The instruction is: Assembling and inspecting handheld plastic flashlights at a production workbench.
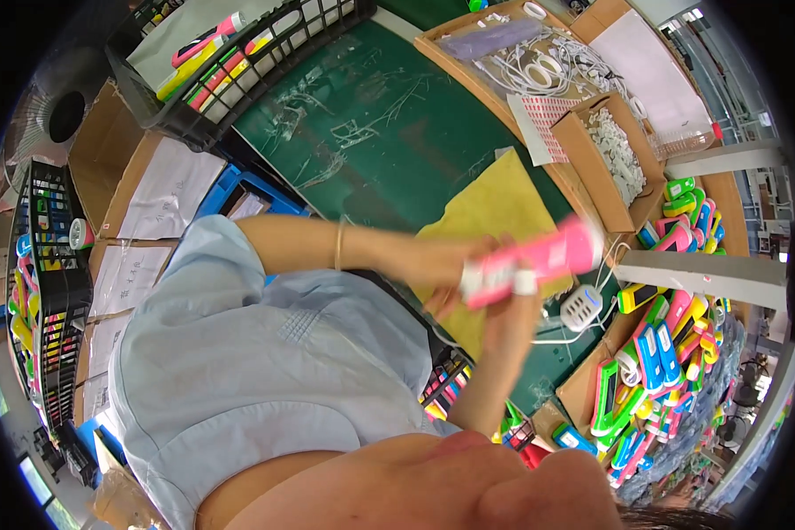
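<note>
A pink-and-white handheld device (526, 265), wide at one end like a torch, is held up in front of me, somewhat blurred. My right hand (511, 322) grips it from below, fingers closed around its middle. At its narrow white end my left hand (455, 269) is closed on it, with some fingers hidden behind the device. A small white part (525, 283) shows against its side; I cannot tell whether it is a button or a loose piece. Beneath the hands lies a yellow cloth (495, 199) on the green work table (371, 115).
A black crate (208, 132) with colourful devices stands far left. At the right are a white USB charger (581, 307), a box of small white parts (614, 159), and a pile of colourful devices (654, 371). A cardboard tray (468, 53) holds white cables. A grey post (707, 278) crosses the right side.
</note>
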`<move>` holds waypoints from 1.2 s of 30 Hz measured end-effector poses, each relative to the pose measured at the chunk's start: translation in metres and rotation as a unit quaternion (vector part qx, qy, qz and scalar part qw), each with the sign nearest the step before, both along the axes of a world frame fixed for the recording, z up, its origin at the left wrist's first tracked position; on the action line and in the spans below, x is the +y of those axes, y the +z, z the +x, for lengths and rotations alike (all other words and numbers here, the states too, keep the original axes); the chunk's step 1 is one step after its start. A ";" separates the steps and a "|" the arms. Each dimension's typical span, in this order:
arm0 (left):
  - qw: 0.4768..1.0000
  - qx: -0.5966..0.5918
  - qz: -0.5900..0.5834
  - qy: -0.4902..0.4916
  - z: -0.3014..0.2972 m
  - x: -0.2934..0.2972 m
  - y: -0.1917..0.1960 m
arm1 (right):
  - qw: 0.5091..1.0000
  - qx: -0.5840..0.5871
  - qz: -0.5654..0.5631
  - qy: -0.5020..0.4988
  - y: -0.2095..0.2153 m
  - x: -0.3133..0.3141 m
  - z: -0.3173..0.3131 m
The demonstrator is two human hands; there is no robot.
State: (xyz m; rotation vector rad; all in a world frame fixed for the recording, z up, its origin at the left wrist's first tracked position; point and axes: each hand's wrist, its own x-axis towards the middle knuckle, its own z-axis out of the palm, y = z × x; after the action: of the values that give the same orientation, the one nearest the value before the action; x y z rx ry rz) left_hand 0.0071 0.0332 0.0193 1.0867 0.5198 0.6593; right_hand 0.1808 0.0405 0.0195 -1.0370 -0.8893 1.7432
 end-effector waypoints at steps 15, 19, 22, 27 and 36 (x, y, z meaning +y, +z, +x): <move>0.957 -0.084 -0.088 0.263 0.019 0.013 -0.009 | 0.962 -0.156 0.221 -0.043 -0.029 -0.041 -0.012; 0.958 -0.093 -0.161 0.217 0.023 0.031 0.012 | 0.978 -0.133 0.139 -0.078 -0.040 -0.040 0.007; 0.961 -0.113 -0.169 0.188 0.029 0.038 0.020 | 0.965 -0.195 0.155 -0.079 -0.038 -0.043 0.000; 0.953 -0.124 -0.225 0.158 0.029 0.046 0.024 | 0.953 -0.226 0.179 -0.088 -0.047 -0.046 -0.003; 0.973 0.065 0.051 0.217 0.025 0.054 -0.003 | 0.957 -0.178 0.148 -0.177 -0.019 -0.045 0.004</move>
State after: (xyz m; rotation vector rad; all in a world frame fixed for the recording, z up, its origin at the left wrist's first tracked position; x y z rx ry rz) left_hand 0.0321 0.0869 0.0164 1.1268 0.8575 1.0094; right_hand 0.1844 -0.0041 0.0008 -1.2380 -1.0719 1.1038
